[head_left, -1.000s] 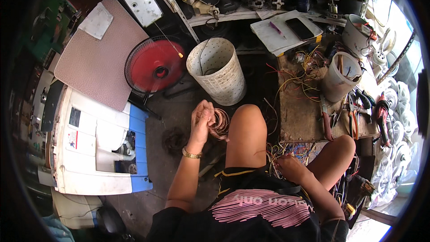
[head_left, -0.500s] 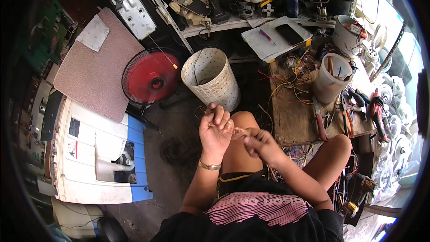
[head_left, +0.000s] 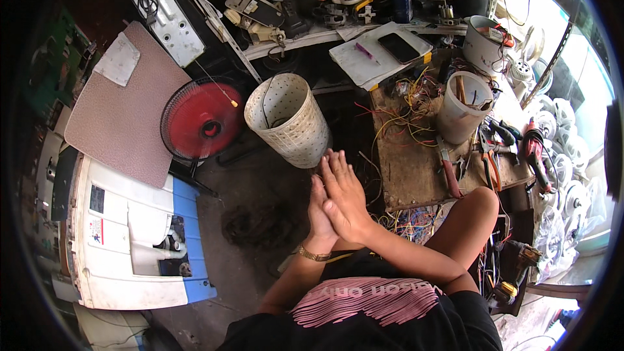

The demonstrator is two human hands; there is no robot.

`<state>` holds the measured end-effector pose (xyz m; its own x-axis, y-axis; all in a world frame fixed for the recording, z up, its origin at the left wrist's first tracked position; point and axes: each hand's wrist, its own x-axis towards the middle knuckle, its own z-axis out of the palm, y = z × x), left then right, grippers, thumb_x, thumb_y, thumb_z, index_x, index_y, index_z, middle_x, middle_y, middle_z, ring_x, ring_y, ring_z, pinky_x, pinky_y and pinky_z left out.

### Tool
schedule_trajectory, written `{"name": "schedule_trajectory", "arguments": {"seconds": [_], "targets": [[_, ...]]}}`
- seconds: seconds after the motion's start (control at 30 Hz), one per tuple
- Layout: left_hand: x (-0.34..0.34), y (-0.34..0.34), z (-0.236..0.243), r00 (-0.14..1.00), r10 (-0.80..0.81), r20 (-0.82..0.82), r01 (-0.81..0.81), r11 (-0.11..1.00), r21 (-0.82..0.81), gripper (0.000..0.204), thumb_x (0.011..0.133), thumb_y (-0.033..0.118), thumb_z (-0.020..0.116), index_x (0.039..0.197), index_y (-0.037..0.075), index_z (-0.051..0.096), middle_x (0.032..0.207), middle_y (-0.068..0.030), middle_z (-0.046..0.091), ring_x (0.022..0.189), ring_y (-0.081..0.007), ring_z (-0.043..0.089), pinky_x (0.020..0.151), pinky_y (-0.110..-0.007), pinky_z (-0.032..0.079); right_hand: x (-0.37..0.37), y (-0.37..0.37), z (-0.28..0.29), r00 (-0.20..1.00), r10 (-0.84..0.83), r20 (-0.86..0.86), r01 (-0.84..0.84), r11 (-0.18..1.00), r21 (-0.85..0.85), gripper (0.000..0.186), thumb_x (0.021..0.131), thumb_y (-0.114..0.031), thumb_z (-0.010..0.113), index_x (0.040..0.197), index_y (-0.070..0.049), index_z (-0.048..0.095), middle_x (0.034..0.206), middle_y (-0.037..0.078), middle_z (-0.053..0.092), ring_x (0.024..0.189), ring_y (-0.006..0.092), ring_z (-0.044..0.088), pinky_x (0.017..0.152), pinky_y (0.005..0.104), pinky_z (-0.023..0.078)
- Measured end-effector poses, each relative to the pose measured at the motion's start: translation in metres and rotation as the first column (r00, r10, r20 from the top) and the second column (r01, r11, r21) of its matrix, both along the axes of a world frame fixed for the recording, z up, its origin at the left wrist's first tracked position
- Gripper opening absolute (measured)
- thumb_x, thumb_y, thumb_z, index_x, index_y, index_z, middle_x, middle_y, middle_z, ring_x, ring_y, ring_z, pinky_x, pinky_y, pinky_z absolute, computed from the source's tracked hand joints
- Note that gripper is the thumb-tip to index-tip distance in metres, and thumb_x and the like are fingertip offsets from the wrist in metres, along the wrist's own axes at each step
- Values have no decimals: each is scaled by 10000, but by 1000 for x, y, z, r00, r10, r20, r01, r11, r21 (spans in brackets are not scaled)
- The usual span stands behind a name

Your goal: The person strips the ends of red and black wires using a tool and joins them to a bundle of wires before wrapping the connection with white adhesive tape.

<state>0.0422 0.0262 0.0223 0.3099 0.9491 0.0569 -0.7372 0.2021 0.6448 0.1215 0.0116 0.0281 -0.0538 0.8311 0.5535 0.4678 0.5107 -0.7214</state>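
My left hand [head_left: 320, 218] and my right hand [head_left: 347, 203] are pressed palm to palm in front of my lap. The fingers of both are stretched out, pointing away from me. The right hand lies over the left and hides most of its palm. No wire shows outside the hands; whether any lies between the palms is hidden. A gold watch [head_left: 314, 255] circles my left wrist. Just beyond the fingertips stands a perforated cream bin [head_left: 299, 131], with a dark cord hanging inside it.
To the right, a wooden workbench [head_left: 406, 172] carries loose coloured wires [head_left: 408, 112], a white tub [head_left: 463, 114], pliers [head_left: 487, 162] and a red-handled knife [head_left: 448, 172]. A red fan [head_left: 203, 127] stands left, beside a white-and-blue appliance casing [head_left: 117, 221]. A cordless drill [head_left: 517, 270] sits lower right.
Half a second ago my hands were apart at the fingers, with thin copper-coloured strands stretched between them. They have come together flat, and the strands are out of sight. The view has shifted slightly right.
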Motion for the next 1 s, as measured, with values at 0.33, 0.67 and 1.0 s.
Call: {"name": "schedule_trajectory", "arguments": {"seconds": [0.33, 0.67, 1.0], "targets": [[-1, 22, -17, 991, 35, 130, -8, 978, -208, 302, 1007, 365, 404, 917, 108, 535, 807, 6, 555, 755, -126, 530, 700, -282, 441, 38, 40, 6, 884, 138, -447, -205, 973, -105, 728, 921, -521, 424, 1450, -30, 325, 1495, 197, 322, 1438, 327, 196, 1141, 493, 131], [16, 36, -16, 1000, -8, 30, 8, 1000, -1, 501, 1007, 433, 360, 1362, 84, 419, 1357, -88, 476, 1252, -224, 458, 1052, -394, 358, 8, 27, -9, 978, 3, -210, -26, 994, -108, 666, 1000, -425, 311, 1474, 36, 230, 1558, 234, 135, 1457, 386, 52, 1159, 472, 69], [3, 28, -32, 961, -171, 217, 192, 978, -78, 589, 1012, 432, 363, 1495, 118, 240, 1537, -63, 270, 1409, -219, 264, 1152, -395, 216, 27, 63, -14, 875, -308, 373, 323, 946, 22, 631, 939, -278, 451, 1474, -5, 259, 1549, 211, 188, 1444, 410, 98, 1120, 602, 81]]}}
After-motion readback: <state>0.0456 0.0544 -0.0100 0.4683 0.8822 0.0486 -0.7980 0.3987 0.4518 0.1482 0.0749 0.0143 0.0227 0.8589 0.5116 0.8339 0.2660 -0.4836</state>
